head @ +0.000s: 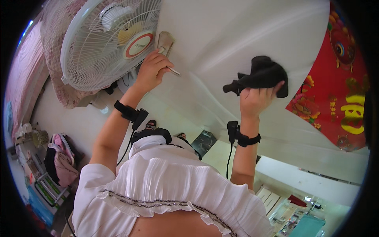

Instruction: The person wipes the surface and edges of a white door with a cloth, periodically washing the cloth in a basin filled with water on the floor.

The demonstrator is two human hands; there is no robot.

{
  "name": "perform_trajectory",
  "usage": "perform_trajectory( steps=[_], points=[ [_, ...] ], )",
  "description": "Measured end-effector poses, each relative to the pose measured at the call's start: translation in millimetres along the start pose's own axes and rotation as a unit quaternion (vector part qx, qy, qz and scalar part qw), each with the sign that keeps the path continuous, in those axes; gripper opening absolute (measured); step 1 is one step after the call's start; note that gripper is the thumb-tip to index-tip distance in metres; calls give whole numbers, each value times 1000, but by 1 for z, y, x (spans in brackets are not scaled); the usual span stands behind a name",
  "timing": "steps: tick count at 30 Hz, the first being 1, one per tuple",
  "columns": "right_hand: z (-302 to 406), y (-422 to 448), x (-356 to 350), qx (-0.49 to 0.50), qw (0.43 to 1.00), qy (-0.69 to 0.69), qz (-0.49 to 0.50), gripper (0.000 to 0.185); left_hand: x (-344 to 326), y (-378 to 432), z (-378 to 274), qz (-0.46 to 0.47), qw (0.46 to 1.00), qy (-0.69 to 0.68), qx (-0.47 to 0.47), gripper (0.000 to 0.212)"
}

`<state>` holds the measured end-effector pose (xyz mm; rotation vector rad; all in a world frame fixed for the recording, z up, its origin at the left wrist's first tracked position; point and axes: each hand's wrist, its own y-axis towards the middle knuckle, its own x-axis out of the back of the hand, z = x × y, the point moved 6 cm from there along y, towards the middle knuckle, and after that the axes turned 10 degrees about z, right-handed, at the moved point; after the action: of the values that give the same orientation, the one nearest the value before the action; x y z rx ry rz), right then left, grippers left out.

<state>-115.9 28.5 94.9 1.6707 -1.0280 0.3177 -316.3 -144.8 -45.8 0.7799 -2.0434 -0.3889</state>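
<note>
My right hand [257, 99] is raised before the pale wall, its fingers closed on a bunched black cloth [265, 74]. A darker narrow piece sticks out at the cloth's left side. My left hand [154, 69] is beside the rim of a white electric fan [115, 44], with a thin, light-coloured flat object [174, 71] between its fingers; what it is I cannot tell. Just above that hand a small clear or beige holder [165, 43] is fixed to the wall. Each wrist wears a black strap with a small device and a cable.
A red poster [331, 97] with gold and flower prints hangs at the right. Patterned fabric [71, 89] lies behind the fan. Clothes [63, 163] hang over a rack at lower left. A dark marbled panel [204, 142] stands near my feet. Shelves and a teal item [308, 226] are lower right.
</note>
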Motion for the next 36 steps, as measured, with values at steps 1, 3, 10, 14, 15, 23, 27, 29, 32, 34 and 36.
perform_trajectory(
  steps=[1, 3, 10, 14, 15, 23, 27, 29, 32, 34, 36],
  points=[
    [-1, -4, -6, -12, 1000, -4, 3, 17, -1, 1, -1, -5, 1000, 4, 2, 14],
    [5, -18, -20, -33, 997, 44, -45, 15, -1, 1, -3, 3, 1000, 10, -1, 14],
    [49, -116, -116, 55, 932, 83, 348, 3, 0, 5, -8, -11, 1000, 27, -4, 15],
    [47, -159, -123, 109, 936, 118, 313, 2, -4, 7, -8, 3, 999, 32, -22, 15],
    [42, -162, -120, 98, 938, 115, 312, 2, -3, 8, -8, 14, 999, 45, -20, 15],
    [-26, -114, -15, -19, 990, 22, 141, 26, -14, 8, -6, 49, 994, 84, -41, 12],
    [-53, -93, 20, -115, 993, 2, -8, 28, -18, 3, -1, 78, 989, 110, -68, 12],
    [-58, -98, 27, -146, 988, -19, -43, 30, -23, 3, -3, 74, 988, 121, -59, 11],
    [-49, -112, 13, -195, 977, 30, -81, 38, -19, 2, -10, 71, 985, 140, -77, 11],
    [-37, -122, 2, -213, 975, 28, -65, 30, -21, 3, -14, 75, 983, 141, -86, 11],
    [-27, -139, -8, -227, 972, 30, -55, 27, -19, 2, -17, 75, 983, 143, -91, 11]
  ],
)
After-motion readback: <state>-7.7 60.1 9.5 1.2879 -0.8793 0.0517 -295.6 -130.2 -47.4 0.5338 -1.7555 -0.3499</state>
